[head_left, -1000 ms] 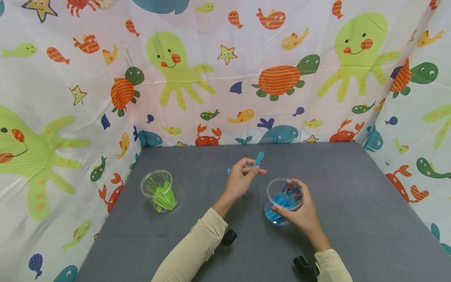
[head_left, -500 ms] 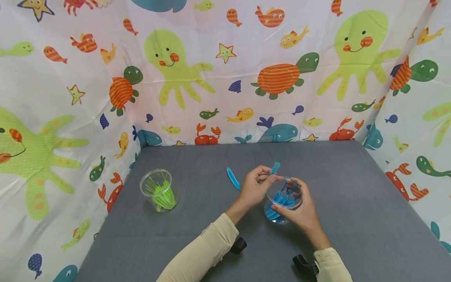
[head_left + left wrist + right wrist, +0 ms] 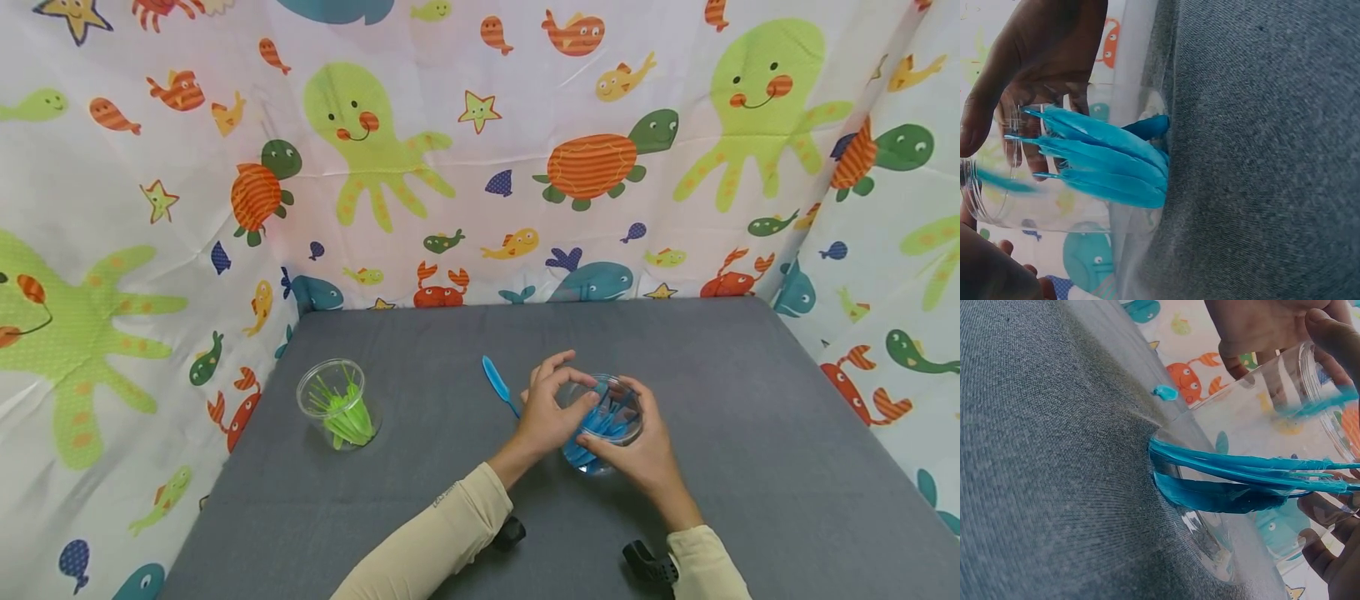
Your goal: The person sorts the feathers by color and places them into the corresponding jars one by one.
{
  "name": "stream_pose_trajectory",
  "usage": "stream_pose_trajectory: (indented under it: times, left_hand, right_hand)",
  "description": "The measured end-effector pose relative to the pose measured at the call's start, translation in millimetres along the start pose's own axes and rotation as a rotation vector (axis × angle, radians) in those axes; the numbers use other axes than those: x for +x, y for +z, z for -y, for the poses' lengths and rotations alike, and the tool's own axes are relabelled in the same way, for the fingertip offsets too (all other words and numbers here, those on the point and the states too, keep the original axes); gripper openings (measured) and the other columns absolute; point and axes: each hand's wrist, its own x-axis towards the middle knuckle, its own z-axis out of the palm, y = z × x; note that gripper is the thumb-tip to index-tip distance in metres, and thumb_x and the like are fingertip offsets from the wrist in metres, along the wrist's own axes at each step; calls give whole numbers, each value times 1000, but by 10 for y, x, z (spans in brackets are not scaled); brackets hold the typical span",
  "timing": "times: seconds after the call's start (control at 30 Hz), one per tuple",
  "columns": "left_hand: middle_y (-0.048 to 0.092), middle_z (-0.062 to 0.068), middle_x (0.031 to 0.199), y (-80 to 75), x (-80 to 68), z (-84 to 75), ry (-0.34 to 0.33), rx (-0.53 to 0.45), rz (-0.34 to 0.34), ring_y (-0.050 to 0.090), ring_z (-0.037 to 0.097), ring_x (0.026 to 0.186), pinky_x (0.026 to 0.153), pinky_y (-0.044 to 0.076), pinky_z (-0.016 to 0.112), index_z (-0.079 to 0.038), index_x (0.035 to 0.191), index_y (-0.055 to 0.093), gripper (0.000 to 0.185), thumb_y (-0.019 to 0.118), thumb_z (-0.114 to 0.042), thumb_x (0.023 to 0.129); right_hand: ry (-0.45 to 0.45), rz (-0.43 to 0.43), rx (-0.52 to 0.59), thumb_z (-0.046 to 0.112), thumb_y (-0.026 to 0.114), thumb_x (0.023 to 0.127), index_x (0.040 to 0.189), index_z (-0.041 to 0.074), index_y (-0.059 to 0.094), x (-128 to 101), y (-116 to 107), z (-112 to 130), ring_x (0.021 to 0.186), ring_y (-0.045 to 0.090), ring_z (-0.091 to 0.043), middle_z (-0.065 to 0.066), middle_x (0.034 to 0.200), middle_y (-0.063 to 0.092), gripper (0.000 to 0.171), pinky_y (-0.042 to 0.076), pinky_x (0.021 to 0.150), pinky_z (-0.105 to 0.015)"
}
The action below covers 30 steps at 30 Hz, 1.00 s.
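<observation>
My right hand grips a clear plastic jar, thumb on the near side and fingers round the back. Several blue feathers stand inside it, quills up. At the mouth of the jar is my left hand, its thumb and index finger spread apart. Just below those fingertips, a single blurred blue feather is inside the jar's upper part, clear of the others. Another blue feather lies on the table behind my left hand, its quill end partly hidden.
A second clear jar, holding several green feathers, stands at the left of the grey cloth-covered table. Sea-animal printed curtains enclose the back and sides.
My left hand carried a blue feather rightward to the jar, lowered it to the mouth and let it go inside. The feather on the table came into view. My right hand stayed on the jar.
</observation>
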Motion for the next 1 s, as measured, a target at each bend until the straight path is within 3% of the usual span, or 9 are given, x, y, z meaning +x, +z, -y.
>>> stream_pose_trajectory:
  times: [0.33, 0.57, 0.77, 1.0]
  left_hand:
    - [50, -4, 153, -69, 1, 68, -45, -38, -21, 38, 24, 146, 108, 20, 63, -18, 109, 73, 17, 70, -26, 95]
    - [58, 0, 143, -178, 48, 189, -50, -35, -91, 42, 26, 141, 108, 18, 67, -16, 104, 74, 12, 70, -22, 95]
    - [65, 0, 133, -306, 106, 385, -56, 35, -155, 50, 26, 132, 103, 21, 63, -14, 102, 76, 11, 71, -19, 93]
    - [68, 0, 131, -454, 147, 664, -55, 144, -136, 52, 28, 132, 100, 21, 60, -16, 107, 75, 15, 68, -13, 93]
  right_hand:
    - [-14, -10, 5, 19, 95, 70, 151, 13, 35, 5, 2, 6, 133, 53, -33, -15, 145, 55, 101, 45, 104, -64]
    - [-22, -10, 7, 18, 94, 71, 151, 12, 35, 6, 1, -3, 131, 53, -37, -18, 144, 55, 100, 45, 103, -66]
    - [-16, -14, 1, 19, 95, 69, 151, 12, 36, 4, -8, 9, 133, 53, -30, -15, 145, 56, 101, 43, 107, -64]
    - [-11, -6, 10, 20, 95, 70, 152, 13, 35, -6, -13, 8, 133, 53, -31, -15, 145, 56, 101, 42, 107, -65]
